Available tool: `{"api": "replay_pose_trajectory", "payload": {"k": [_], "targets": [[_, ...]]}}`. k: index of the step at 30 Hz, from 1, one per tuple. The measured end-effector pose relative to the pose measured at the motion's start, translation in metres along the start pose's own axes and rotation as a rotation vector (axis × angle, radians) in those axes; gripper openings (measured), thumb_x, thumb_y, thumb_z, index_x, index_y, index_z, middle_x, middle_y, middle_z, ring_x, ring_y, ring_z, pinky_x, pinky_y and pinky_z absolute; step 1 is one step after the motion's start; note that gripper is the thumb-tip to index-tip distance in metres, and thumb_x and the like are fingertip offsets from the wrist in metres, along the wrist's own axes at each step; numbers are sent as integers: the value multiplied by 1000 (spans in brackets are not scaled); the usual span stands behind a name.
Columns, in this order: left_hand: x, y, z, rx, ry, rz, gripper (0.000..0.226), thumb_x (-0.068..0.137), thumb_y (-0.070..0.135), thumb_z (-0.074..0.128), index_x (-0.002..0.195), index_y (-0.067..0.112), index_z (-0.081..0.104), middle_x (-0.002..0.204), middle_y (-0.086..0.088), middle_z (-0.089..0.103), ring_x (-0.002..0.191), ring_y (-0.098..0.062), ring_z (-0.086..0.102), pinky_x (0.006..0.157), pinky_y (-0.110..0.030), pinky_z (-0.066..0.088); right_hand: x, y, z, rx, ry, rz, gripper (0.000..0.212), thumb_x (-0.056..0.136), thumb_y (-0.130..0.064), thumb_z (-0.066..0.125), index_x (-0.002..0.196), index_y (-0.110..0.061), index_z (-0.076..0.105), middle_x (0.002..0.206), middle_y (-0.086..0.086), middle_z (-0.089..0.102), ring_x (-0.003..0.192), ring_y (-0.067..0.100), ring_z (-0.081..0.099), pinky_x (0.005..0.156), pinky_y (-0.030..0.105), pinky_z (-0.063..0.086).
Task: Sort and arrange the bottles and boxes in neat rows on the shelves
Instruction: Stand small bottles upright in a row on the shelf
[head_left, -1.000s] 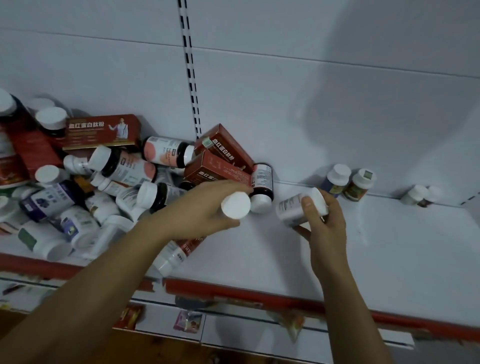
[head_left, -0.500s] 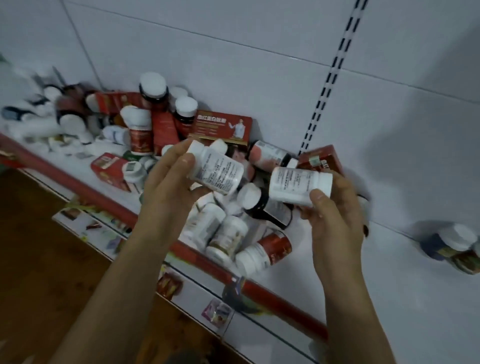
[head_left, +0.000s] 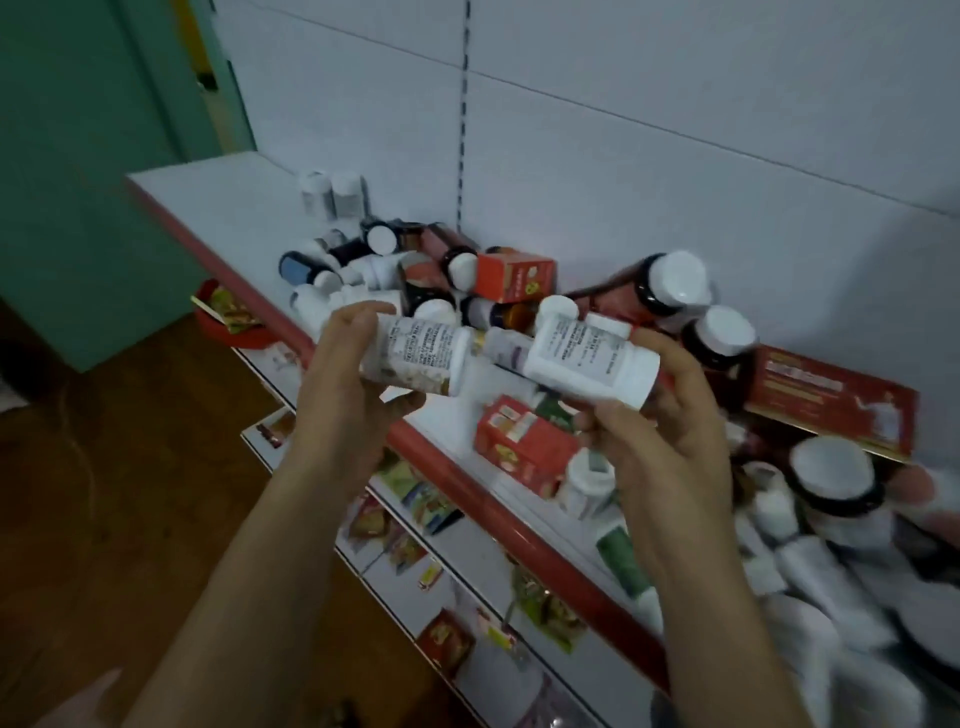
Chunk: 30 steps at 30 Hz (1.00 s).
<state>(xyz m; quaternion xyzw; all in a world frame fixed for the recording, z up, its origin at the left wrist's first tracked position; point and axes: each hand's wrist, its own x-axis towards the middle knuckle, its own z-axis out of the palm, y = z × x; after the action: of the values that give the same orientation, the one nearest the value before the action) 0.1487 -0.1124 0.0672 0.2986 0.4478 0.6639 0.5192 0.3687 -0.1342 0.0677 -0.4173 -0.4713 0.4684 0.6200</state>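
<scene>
My left hand (head_left: 345, 379) grips a white labelled bottle (head_left: 418, 358) lying sideways in the air above the shelf's front edge. My right hand (head_left: 667, 431) holds a second white bottle (head_left: 592, 358), also on its side, its cap pointing up-left. The two bottles almost touch. Behind and below them a jumble of white-capped bottles and red boxes (head_left: 522, 447) covers the white shelf (head_left: 234, 208). Two grey-white bottles (head_left: 332, 192) stand upright side by side at the shelf's far left, against the back wall.
The shelf has a red front lip (head_left: 208, 254). A long red box (head_left: 831, 402) leans at the right among dark bottles with white caps. Lower shelves hold coloured packets (head_left: 415, 509). A red bowl (head_left: 228, 317) sits below left, by a green wall and wooden floor.
My view has swung further left along the shelf, so its left end and the two standing bottles now show. Both hands still carry their bottles, now held closer together.
</scene>
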Motion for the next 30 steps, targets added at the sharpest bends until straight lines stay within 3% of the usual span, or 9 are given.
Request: {"api": "replay_pose_trajectory", "payload": {"k": [5, 8, 10, 14, 16, 20, 22, 25, 30], "targets": [[84, 65, -91, -29, 115, -104, 35, 106, 42, 40, 112, 14, 60, 94, -7, 68, 85, -25, 53, 56, -25, 49, 55, 35, 140, 185, 2, 140, 42, 96, 8, 56, 134, -10, 58, 114, 16, 70, 67, 24, 67, 64, 31, 58], [124, 97, -129, -98, 149, -65, 28, 102, 29, 35, 99, 13, 59, 81, -4, 68, 78, -20, 47, 67, -33, 40, 87, 48, 206, 190, -26, 204, 29, 98, -12, 61, 127, -9, 63, 100, 10, 73, 65, 20, 66, 62, 30, 57], [151, 110, -149, -102, 163, -45, 26, 100, 23, 32, 102, 13, 56, 87, -6, 69, 81, -20, 53, 69, -35, 43, 110, 56, 238, 168, -8, 224, 31, 96, -21, 63, 124, -8, 66, 103, 13, 74, 68, 20, 66, 62, 29, 56], [215, 114, -183, -99, 201, 0, 21, 99, 15, 32, 107, 13, 52, 92, -6, 73, 89, -25, 63, 72, -36, 45, 157, 81, 283, 75, 25, 175, 16, 97, -20, 65, 108, -12, 74, 103, 14, 76, 74, 24, 65, 70, 35, 56], [254, 113, -193, -41, 247, 3, 21, 101, 15, 32, 111, 15, 51, 99, -7, 71, 91, -24, 63, 71, -35, 45, 183, 94, 298, 69, 58, 159, 17, 99, -19, 64, 112, -14, 72, 105, 13, 76, 71, 24, 63, 68, 36, 56], [332, 111, -208, 233, 283, 0, 15, 98, 38, 43, 110, 37, 53, 118, -2, 64, 111, -28, 63, 95, -46, 56, 237, 108, 322, 8, 82, 150, 18, 101, -17, 61, 119, -18, 64, 105, 9, 74, 67, 21, 63, 62, 30, 55], [364, 115, -209, 405, 225, 53, 15, 103, 40, 42, 116, 40, 50, 113, 5, 61, 113, -27, 60, 90, -38, 55, 262, 110, 332, -121, 29, 182, 24, 96, -13, 67, 118, -23, 64, 108, 10, 73, 72, 19, 68, 65, 27, 57], [413, 119, -209, 651, 109, 154, 21, 107, 36, 45, 128, 36, 47, 119, 5, 57, 108, -18, 59, 78, -23, 51, 304, 115, 350, -430, -23, 169, 42, 87, -11, 75, 119, -34, 61, 108, -7, 67, 85, 16, 72, 76, 33, 62], [489, 97, -218, 1192, -144, 381, 49, 93, 39, 68, 135, 31, 45, 125, -5, 55, 104, -24, 56, 81, -36, 47, 368, 147, 380, -972, -136, 106, 49, 83, -21, 72, 129, -28, 55, 123, 2, 59, 105, 20, 58, 77, 24, 46]]}}
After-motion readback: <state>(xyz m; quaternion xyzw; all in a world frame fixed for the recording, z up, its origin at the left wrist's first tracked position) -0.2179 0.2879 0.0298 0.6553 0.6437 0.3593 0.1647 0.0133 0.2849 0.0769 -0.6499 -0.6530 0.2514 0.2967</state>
